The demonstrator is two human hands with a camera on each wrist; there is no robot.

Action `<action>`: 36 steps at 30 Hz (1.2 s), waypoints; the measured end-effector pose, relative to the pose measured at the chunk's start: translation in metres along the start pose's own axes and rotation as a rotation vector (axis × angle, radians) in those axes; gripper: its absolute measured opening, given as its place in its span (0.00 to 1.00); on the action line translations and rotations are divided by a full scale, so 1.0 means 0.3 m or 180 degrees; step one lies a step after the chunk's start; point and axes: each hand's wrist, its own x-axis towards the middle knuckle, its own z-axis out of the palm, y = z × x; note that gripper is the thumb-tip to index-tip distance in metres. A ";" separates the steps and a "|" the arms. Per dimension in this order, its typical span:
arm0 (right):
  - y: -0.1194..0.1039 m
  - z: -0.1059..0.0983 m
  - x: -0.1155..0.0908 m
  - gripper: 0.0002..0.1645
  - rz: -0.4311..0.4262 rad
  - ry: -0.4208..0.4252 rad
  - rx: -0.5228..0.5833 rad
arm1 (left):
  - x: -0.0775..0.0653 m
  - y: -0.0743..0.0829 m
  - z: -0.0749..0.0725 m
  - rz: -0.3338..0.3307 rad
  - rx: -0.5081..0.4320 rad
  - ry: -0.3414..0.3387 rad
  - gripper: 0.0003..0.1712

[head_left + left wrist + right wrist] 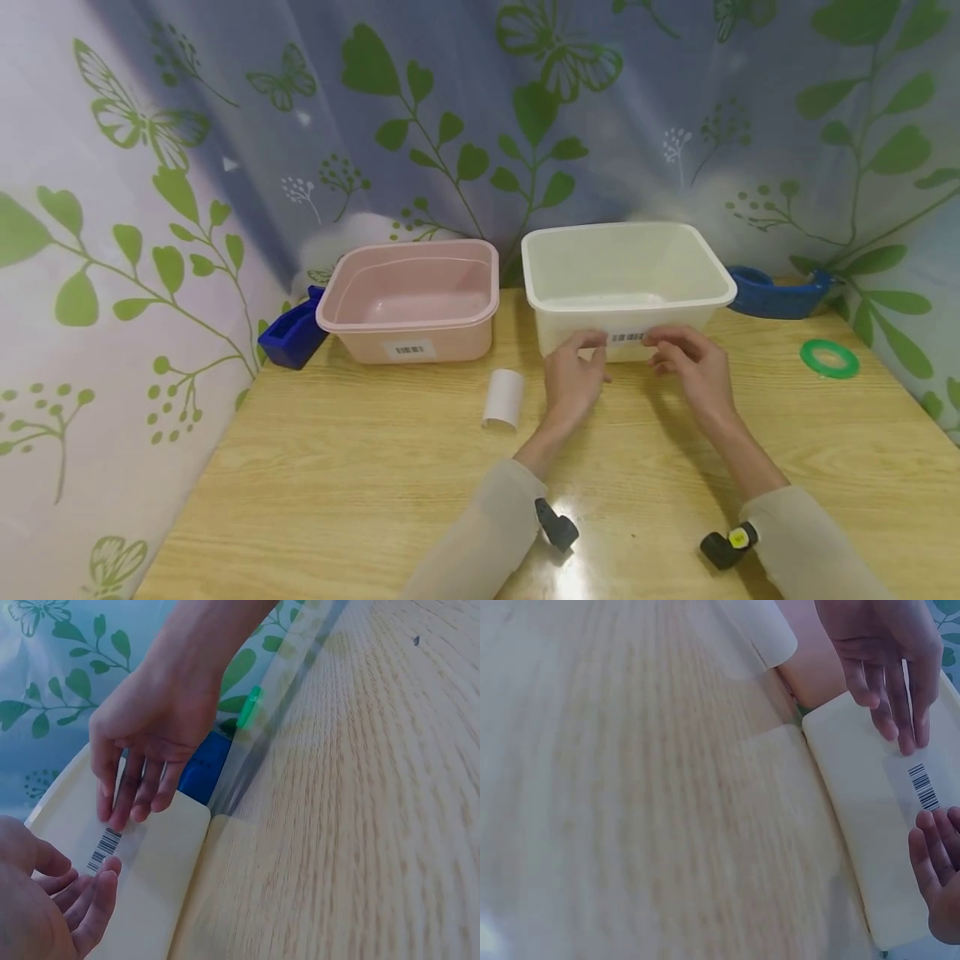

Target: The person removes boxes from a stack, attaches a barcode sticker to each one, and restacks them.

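A barcode label lies flat against the front wall of a white plastic basin. At the label's left end are the fingertips of my left hand; those of my right hand are at its right end. Both hands have their fingers extended or loosely bent, with nothing gripped. In the left wrist view the black bars of the label show between the two hands. The right wrist view shows a clear margin around the barcode label. Whether every fingertip touches the basin, I cannot tell.
Left of the white basin stands a pink basin with its own barcode label. A curled white paper piece lies before them. A dark blue holder is far left; a blue tape dispenser and green tape roll are right.
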 end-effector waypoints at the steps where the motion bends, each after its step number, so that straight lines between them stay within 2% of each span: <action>1: -0.004 0.003 0.001 0.15 -0.0036 -0.0028 -0.0004 | 0.000 0.001 0.002 -0.0008 -0.0010 -0.0029 0.12; 8: -0.012 0.027 0.008 0.14 -0.0073 -0.0118 -0.0050 | 0.002 0.004 0.014 -0.0033 0.0010 -0.0153 0.14; 11: -0.003 0.027 0.004 0.15 -0.0001 -0.0182 -0.0033 | 0.001 -0.003 0.015 -0.0115 0.0032 -0.0165 0.14; 16: 0.011 0.002 -0.004 0.16 0.0132 -0.0199 -0.0250 | -0.001 -0.018 0.009 -0.0203 0.0010 -0.0166 0.14; 19: 0.010 -0.016 0.000 0.17 0.0181 -0.0169 -0.0311 | 0.002 -0.021 0.001 -0.0176 0.0045 -0.0150 0.15; 26: -0.021 -0.035 0.013 0.16 0.0177 -0.0143 -0.0141 | 0.011 -0.008 -0.010 0.0004 0.0190 -0.0169 0.16; 32: -0.043 -0.019 0.012 0.16 0.0078 -0.0145 0.0081 | 0.013 0.017 0.003 0.0056 0.0047 -0.0207 0.14; 36: -0.041 0.005 0.009 0.16 0.0031 -0.0190 -0.0057 | 0.011 0.027 0.024 0.0020 0.0023 -0.0251 0.15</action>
